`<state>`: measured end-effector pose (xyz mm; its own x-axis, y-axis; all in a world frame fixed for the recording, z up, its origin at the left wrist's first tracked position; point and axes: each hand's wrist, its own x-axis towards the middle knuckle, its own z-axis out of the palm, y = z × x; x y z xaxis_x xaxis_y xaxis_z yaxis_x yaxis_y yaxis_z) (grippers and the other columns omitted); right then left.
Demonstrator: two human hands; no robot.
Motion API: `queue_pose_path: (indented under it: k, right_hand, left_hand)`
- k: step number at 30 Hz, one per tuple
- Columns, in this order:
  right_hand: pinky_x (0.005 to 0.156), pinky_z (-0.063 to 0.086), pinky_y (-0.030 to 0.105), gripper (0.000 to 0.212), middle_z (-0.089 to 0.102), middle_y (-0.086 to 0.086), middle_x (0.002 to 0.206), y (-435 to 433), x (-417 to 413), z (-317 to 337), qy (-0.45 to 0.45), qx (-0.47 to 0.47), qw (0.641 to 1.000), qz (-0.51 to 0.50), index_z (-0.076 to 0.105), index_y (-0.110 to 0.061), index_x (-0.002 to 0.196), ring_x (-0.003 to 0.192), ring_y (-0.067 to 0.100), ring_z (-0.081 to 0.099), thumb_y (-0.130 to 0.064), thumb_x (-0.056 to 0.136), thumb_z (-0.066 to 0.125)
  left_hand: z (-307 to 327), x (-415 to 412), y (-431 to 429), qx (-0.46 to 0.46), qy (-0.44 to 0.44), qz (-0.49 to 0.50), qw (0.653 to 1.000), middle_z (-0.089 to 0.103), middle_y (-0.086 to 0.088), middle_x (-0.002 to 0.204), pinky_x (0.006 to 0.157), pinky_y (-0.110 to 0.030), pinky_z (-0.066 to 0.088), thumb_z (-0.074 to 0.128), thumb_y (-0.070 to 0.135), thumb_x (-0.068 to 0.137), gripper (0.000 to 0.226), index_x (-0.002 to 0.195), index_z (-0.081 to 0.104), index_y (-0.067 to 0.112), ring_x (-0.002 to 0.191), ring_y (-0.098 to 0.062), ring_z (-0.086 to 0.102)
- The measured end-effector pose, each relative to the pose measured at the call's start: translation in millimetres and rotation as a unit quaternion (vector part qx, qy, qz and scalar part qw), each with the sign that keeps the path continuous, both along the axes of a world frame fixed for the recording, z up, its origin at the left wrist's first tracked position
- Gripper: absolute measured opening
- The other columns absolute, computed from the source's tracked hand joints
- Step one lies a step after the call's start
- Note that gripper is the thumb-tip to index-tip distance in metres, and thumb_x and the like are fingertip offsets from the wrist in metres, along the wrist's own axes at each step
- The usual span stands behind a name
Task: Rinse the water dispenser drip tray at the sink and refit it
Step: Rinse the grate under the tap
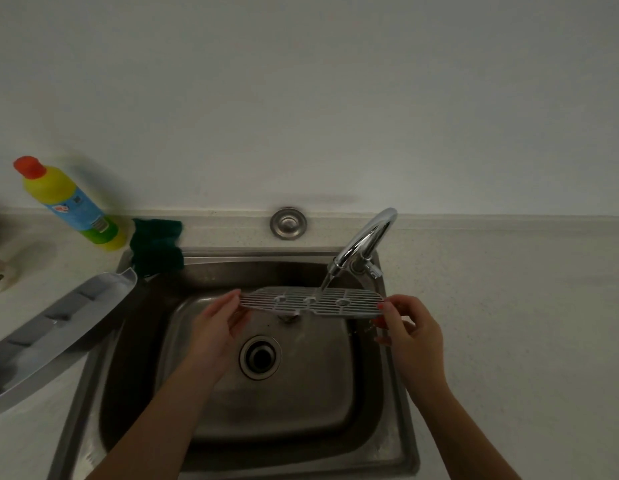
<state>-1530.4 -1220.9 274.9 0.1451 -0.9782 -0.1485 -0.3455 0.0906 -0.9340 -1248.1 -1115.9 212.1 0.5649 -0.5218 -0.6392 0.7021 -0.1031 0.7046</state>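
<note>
Over the stainless-steel sink (284, 410), set into the pale speckled tabletop (509, 306), a person holds a grey slotted plastic drip-tray grille (311, 301) roughly level, its long side running left to right. The left hand (218, 320) grips the grille's left end, with the fingers reaching along that edge. How the thumb sits cannot be made out. The right hand (410, 336) pinches the right end between the thumb and curled fingers. Both forearms come in from the near edge of the tabletop.

A curved chrome faucet (367, 237) stands at the sink's far right corner. A thin stream of water (326, 281) falls from its spout onto the far edge of the grille, right of its middle. The round drain (260, 356) lies in the sink floor below the grille.

A long grey drip-tray basin (59, 334) with raised ribs inside rests on the tabletop at the left. It is angled so that its far end overhangs the sink's left rim.

Near the far left corner of the sink, a dark green cloth (157, 245) is draped over the rim. Just beside it stands a yellow plastic bottle (72, 206) with a red cap and a blue label. A round metal cap (288, 223) sits in the tabletop behind the sink, against the wall.
</note>
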Motion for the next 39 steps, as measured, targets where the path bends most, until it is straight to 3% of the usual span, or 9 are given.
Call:
queue_pose_path:
  k: [5,9,12,18,23,27,30,33,39]
  right_hand:
    - [0.070,0.066,0.030,0.038,0.071,-0.007,0.116,7,-7,-4,-0.014,0.034,0.998,-0.052,0.055,-0.030,0.135,0.092,0.006,0.076,-0.022,0.100,0.065]
    - [0.076,0.067,0.039,0.038,0.075,0.000,0.119,2,-12,3,-0.036,0.019,0.996,-0.078,0.059,-0.031,0.134,0.094,0.013,0.078,-0.021,0.098,0.068]
    - [0.078,0.067,0.043,0.032,0.076,0.000,0.116,-3,-14,12,-0.036,-0.009,0.996,-0.084,0.063,-0.028,0.131,0.096,0.017,0.078,-0.020,0.100,0.065]
    - [0.069,0.065,0.028,0.026,0.075,-0.011,0.104,-9,-12,35,-0.039,-0.071,0.992,-0.093,0.064,-0.023,0.128,0.088,0.010,0.077,-0.016,0.105,0.055]
    - [0.066,0.064,0.025,0.028,0.074,-0.013,0.108,-5,-5,51,-0.034,-0.095,0.992,-0.074,0.065,-0.025,0.129,0.087,0.012,0.077,-0.019,0.102,0.059]
    - [0.061,0.063,0.024,0.029,0.073,-0.019,0.111,8,-5,54,-0.026,-0.110,0.992,-0.062,0.064,-0.026,0.128,0.081,0.012,0.078,-0.031,0.100,0.058]
    - [0.064,0.064,0.025,0.037,0.075,-0.015,0.112,16,-9,47,-0.026,-0.095,0.992,-0.082,0.064,-0.026,0.130,0.085,0.010,0.078,-0.042,0.098,0.057]
    - [0.070,0.066,0.031,0.033,0.077,-0.006,0.114,17,-15,29,-0.023,-0.058,0.993,-0.101,0.064,-0.024,0.133,0.090,0.009,0.078,-0.031,0.101,0.059]
    - [0.071,0.065,0.029,0.026,0.071,-0.002,0.117,19,-6,-2,-0.055,0.034,0.990,-0.127,0.068,-0.026,0.125,0.089,0.012,0.078,-0.018,0.101,0.063]
  left_hand:
    - [8,-1,-2,-0.045,-0.021,-0.009,0.999,0.076,-0.016,0.111,0.086,-0.034,0.063,0.056,-0.001,0.100,0.029,0.125,0.066,0.009,0.102,-0.025,0.073]
    - [3,-13,1,-0.048,-0.005,-0.030,0.998,0.078,-0.014,0.112,0.081,-0.030,0.063,0.053,0.001,0.102,0.025,0.122,0.068,0.005,0.104,-0.024,0.075]
    - [-9,-26,2,-0.030,0.010,-0.036,0.999,0.075,-0.018,0.116,0.090,-0.038,0.059,0.052,0.000,0.102,0.026,0.124,0.066,0.002,0.106,-0.027,0.073]
    - [-28,-64,-4,0.031,0.016,-0.122,0.992,0.076,-0.017,0.115,0.082,-0.034,0.060,0.054,0.003,0.102,0.022,0.119,0.067,0.007,0.104,-0.028,0.073]
    - [-34,-80,-17,0.065,0.045,-0.176,0.981,0.076,-0.013,0.111,0.070,-0.028,0.059,0.052,0.004,0.104,0.026,0.120,0.070,0.011,0.091,-0.022,0.072]
    - [-27,-73,-42,0.033,0.086,-0.115,0.989,0.070,-0.017,0.121,0.069,-0.030,0.060,0.048,0.000,0.104,0.029,0.129,0.064,0.006,0.094,-0.022,0.069]
    - [-11,-53,-53,-0.005,0.067,-0.064,0.996,0.073,-0.015,0.114,0.065,-0.027,0.063,0.050,-0.001,0.103,0.029,0.127,0.064,0.006,0.089,-0.021,0.074]
    - [8,-31,-49,-0.024,0.029,-0.039,0.999,0.075,-0.014,0.116,0.077,-0.034,0.061,0.056,0.002,0.100,0.025,0.121,0.068,0.009,0.098,-0.023,0.075]
    - [47,-6,-1,-0.051,-0.013,-0.031,0.998,0.079,-0.005,0.105,0.079,-0.034,0.058,0.057,0.006,0.099,0.024,0.117,0.071,0.015,0.093,-0.017,0.074]
